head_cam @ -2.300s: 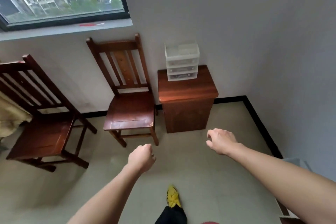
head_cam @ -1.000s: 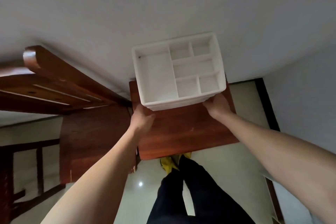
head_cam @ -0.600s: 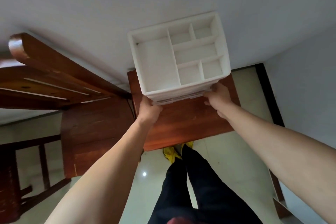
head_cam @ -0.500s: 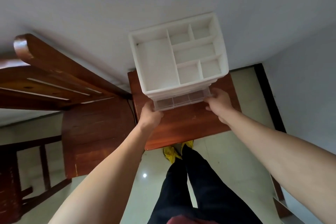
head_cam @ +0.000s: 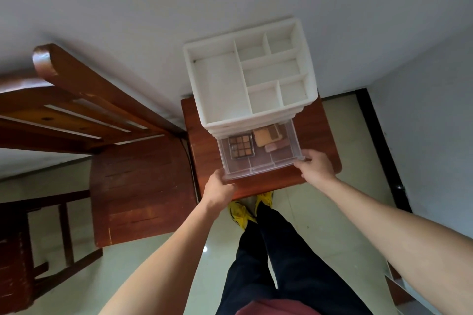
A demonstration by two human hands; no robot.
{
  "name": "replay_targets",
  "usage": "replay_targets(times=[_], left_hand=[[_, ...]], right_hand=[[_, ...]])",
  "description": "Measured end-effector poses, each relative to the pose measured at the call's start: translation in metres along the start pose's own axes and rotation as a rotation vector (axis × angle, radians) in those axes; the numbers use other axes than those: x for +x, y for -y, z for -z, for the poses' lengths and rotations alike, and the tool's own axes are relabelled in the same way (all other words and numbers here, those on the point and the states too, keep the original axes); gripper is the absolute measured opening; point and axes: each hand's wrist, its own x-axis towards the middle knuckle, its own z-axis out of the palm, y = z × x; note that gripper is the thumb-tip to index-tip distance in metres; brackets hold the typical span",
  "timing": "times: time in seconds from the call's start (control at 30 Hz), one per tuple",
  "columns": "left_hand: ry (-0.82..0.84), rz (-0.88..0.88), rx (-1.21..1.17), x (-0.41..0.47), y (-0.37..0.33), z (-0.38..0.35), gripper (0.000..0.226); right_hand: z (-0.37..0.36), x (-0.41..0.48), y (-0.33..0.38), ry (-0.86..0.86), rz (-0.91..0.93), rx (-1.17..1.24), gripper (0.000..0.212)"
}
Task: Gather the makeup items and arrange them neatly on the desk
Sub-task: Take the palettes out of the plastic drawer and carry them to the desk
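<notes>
Chair (head_cam: pixel 138 181): stands just left of the desk, no part in this.
Desk (head_cam: pixel 321 133): small wooden stand against the wall, with bare wood showing to the right of the drawer and in front of it. That is where I'd expect the makeup to be laid out.
Organizer (head_cam: pixel 220 84): white plastic unit at the back of the desk. Its divided top tray holds nothing.
Drawer (head_cam: pixel 261 167): this is the change. Half a second ago only its front edge poked out from under the tray. Now it is drawn well forward over the desk and what is inside shows.
Left hand (head_cam: pixel 218 190): clasps the drawer's front left corner, fingers tucked under the edge.
Right hand (head_cam: pixel 316 165): grasps the front right corner, thumb lying on top of the rim.
Eyeshadow palette (head_cam: pixel 240 147): dark square with a grid of brown shades, lying flat in the drawer's left rear section.
Compact (head_cam: pixel 266 137): tan case to the right of the palette, partly tucked under the organizer.
Pink case (head_cam: pixel 276 147): small and flat, just in front of the compact. I can't tell what it is.
Meaning for the task: the makeup has been found but nothing is out yet. Both hands are taken up with the drawer, so one must let go to lift the items, or the drawer has to come out whole.
</notes>
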Motion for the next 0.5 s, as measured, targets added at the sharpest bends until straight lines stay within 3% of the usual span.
replay_targets(times=[0.1, 0.2, 0.33, 0.43, 0.5], left_hand=[[-0.001, -0.015, 0.079, 0.001, 0.001, 0.004, 0.053], [-0.032, -0.046, 0.178, -0.008, 0.000, 0.007, 0.048], [-0.167, -0.139, 0.342, -0.015, -0.003, 0.008, 0.003], [-0.257, -0.232, 0.391, -0.022, -0.007, 0.007, 0.004], [-0.293, -0.300, 0.411, -0.025, -0.009, 0.007, 0.012]], right_hand=[[0.007, -0.005, 0.011, -0.035, 0.098, -0.280, 0.043], [0.014, -0.009, 0.022, -0.146, 0.389, -0.510, 0.034], [0.006, -0.004, 0.038, 0.001, 0.638, -0.613, 0.027], [-0.013, 0.008, 0.051, 0.102, 0.693, -0.790, 0.039], [-0.028, 0.021, 0.058, 0.132, 0.728, -0.926, 0.063]])
